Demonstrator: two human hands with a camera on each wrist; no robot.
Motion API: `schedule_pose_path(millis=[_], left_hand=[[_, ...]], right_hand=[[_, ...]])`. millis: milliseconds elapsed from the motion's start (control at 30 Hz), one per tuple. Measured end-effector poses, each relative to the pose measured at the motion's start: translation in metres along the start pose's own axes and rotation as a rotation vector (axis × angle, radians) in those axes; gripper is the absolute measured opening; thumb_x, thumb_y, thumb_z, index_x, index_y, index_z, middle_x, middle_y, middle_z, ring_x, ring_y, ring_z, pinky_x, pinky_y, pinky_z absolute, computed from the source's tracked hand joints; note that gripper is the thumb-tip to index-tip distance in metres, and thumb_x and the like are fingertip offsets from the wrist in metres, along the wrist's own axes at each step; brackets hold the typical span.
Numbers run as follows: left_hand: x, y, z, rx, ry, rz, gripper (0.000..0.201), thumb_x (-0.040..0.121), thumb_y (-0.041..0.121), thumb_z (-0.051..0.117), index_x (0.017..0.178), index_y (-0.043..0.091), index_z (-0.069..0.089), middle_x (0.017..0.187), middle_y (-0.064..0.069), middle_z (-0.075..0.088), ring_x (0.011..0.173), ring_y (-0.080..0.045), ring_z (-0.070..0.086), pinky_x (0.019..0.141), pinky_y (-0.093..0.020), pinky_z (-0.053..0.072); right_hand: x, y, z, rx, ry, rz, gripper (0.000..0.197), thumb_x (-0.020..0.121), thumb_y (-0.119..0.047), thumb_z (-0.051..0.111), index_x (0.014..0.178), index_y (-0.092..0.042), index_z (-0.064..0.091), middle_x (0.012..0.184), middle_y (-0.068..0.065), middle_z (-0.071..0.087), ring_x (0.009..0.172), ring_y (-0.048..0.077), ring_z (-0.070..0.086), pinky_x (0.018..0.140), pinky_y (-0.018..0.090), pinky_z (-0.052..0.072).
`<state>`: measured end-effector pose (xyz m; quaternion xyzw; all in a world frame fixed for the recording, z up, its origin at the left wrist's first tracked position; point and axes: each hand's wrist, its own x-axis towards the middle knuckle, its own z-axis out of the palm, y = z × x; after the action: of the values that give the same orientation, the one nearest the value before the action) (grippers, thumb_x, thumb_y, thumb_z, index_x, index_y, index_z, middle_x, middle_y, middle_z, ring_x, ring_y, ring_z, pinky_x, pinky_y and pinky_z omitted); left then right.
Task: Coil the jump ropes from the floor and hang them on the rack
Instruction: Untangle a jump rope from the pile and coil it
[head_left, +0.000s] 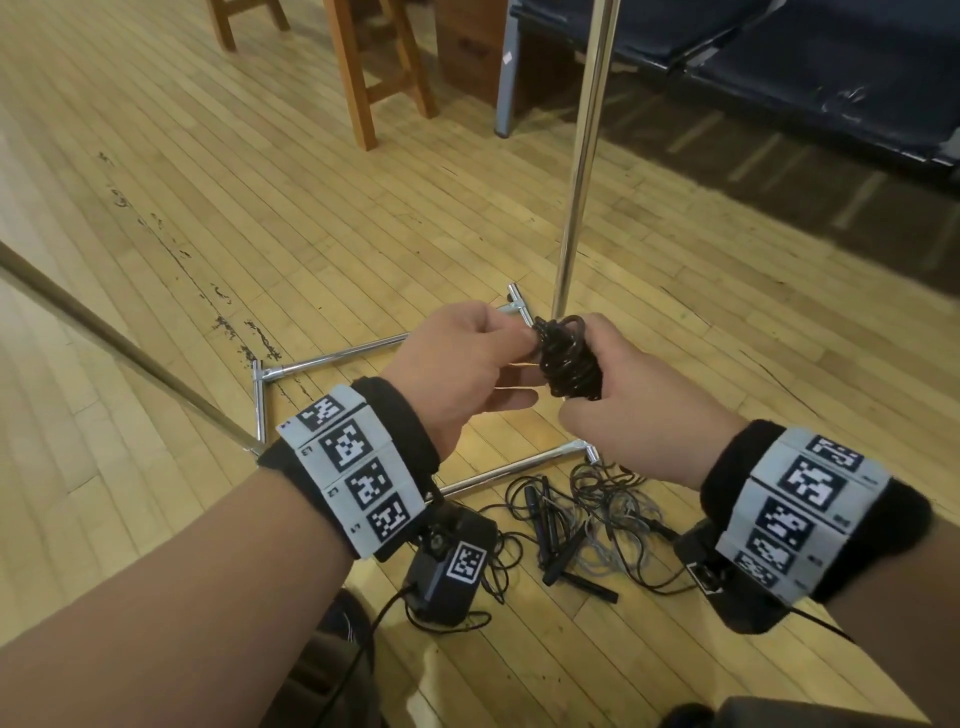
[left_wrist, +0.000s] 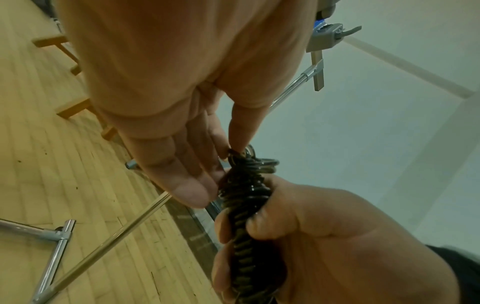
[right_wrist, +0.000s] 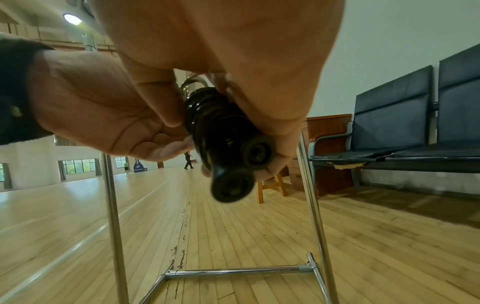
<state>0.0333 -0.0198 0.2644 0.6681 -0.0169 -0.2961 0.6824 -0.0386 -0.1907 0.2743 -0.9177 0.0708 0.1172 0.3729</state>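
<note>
- The right hand (head_left: 631, 395) clenched round one black jump rope (head_left: 569, 358), wound tight about its two handles; the handle butts (right_wrist: 242, 166) poked out below the fist, seen from the right wrist view.
- The left hand (head_left: 467, 364) pinched the top of that bundle betw. thumb and forefinger, just above the right fist — its other fingers (left_wrist: 187, 185) lay straight, touching the coils.
- Step in hand, as a judgement: tucking or locking the last turn at the top, so coiling of this rope looked nearly done; hanging not yet done.
- Left to do: a tangle of more ropes (head_left: 587, 519) lay on the floor (head_left: 208, 208) below the grip, black and grey cords w/ dark handles mixed; how many could not be told.
- No rope showed on the rack in any view, though its top bar was mostly out of frame.
- The rack's base tubes (head_left: 337, 358) ran under and beyond the grip; one upright pole (head_left: 582, 156) rose just behind the bundle, the other pole (head_left: 104, 338) off to the left side.
- Room, as a judgement: open floor left of the grip; a wooden stool (head_left: 363, 67) and dark bench seats (head_left: 779, 67) stood well beyond — clear of the lift, but the near pole was close to the bundle's top.
</note>
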Motion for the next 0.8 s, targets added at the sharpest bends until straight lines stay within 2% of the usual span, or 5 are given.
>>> schedule_pose_path(millis=[100,233,367,567,800], left_hand=[[-0.001,0.001,0.000,0.013,-0.024,-0.038,0.019,0.101,0.005,0.066,0.083,0.010,0.066,0.083,-0.011,0.079,0.082,-0.022,0.079,0.068,-0.032,0.065],[-0.003,0.005,0.003,-0.004,-0.075,-0.168,0.019,0.100,0.002,0.066,0.082,0.007,0.067,0.086,-0.019,0.078,0.074,-0.023,0.078,0.068,-0.034,0.066],[-0.004,0.008,0.003,-0.055,-0.118,-0.231,0.011,0.099,0.001,0.062,0.091,0.002,0.069,0.085,-0.016,0.078,0.074,-0.026,0.078,0.073,-0.040,0.067],[-0.008,0.011,0.005,-0.134,-0.202,-0.206,0.021,0.098,-0.002,0.052,0.106,-0.005,0.071,0.105,-0.019,0.073,0.084,-0.032,0.076,0.073,-0.042,0.066],[-0.010,0.009,0.004,-0.031,-0.296,-0.086,0.028,0.107,-0.001,0.046,0.127,-0.007,0.064,0.109,-0.023,0.072,0.080,-0.031,0.074,0.074,-0.041,0.067]], right_hand=[[-0.003,0.000,0.001,-0.049,0.032,-0.021,0.040,0.083,-0.041,0.067,0.113,-0.042,0.041,0.089,-0.011,0.067,0.074,0.009,0.065,0.060,0.031,0.051],[-0.005,0.000,0.002,-0.261,0.134,-0.067,0.028,0.088,-0.053,0.064,0.097,-0.039,0.041,0.073,-0.011,0.063,0.065,0.007,0.060,0.050,0.029,0.043],[-0.006,-0.004,-0.002,-0.370,0.156,-0.063,0.023,0.088,-0.053,0.058,0.097,-0.041,0.041,0.069,-0.009,0.061,0.063,0.007,0.058,0.052,0.033,0.049],[-0.015,-0.015,-0.011,-0.484,0.191,-0.096,0.025,0.086,-0.056,0.054,0.096,-0.046,0.033,0.065,-0.013,0.053,0.059,0.001,0.050,0.046,0.027,0.038],[-0.028,-0.030,-0.022,-0.517,0.271,-0.175,0.033,0.085,-0.060,0.051,0.112,-0.041,0.043,0.071,-0.013,0.058,0.064,0.010,0.059,0.054,0.034,0.055]])
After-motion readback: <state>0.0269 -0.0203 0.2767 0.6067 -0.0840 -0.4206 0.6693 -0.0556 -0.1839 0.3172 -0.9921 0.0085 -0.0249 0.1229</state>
